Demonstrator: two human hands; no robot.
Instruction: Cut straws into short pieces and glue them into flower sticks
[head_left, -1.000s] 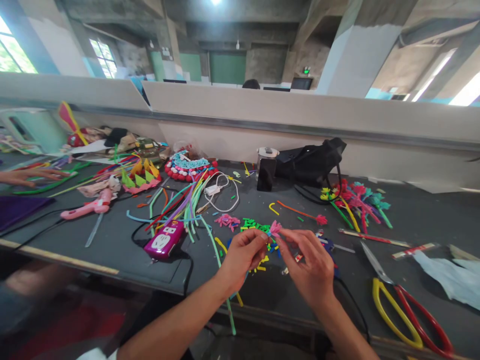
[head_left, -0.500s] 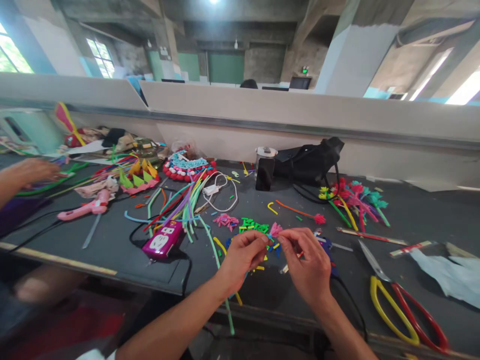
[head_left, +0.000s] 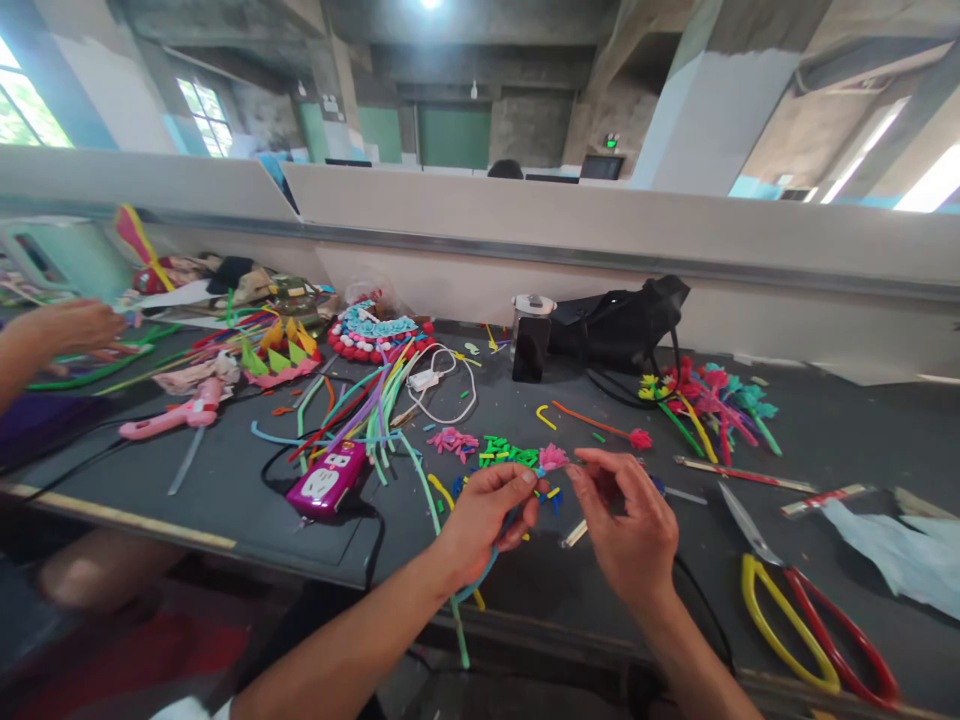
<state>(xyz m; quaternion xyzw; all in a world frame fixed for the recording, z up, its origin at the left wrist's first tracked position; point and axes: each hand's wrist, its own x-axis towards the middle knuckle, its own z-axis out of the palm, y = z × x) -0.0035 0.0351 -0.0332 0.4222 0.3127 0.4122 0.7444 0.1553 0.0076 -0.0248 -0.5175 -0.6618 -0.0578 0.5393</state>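
Note:
My left hand (head_left: 487,515) is closed on a pipe-cleaner flower with pink petals (head_left: 553,457) and a blue stem (head_left: 480,578) that trails below the palm. Just right of the petals is my right hand (head_left: 626,520), its thumb and bent forefinger slightly apart and nothing visible between them. Behind and under the hands lie short pipe-cleaner pieces: a green pile (head_left: 506,452), a pink pile (head_left: 452,443) and blue and yellow bits, partly covered by my left hand. An orange-stemmed flower (head_left: 600,421) lies farther back.
Large scissors (head_left: 769,560) lie at right, near finished flowers (head_left: 712,400). A phone (head_left: 530,350) leans before a black bag (head_left: 630,320). At left are a purple box (head_left: 328,482), long pipe cleaners (head_left: 386,400), a pink glue gun (head_left: 176,418) and another person's hand (head_left: 75,328).
My right hand has drawn back a little to the right from the pink petals, and its fingers have loosened. My left hand keeps hold of the flower, whose petals show more fully.

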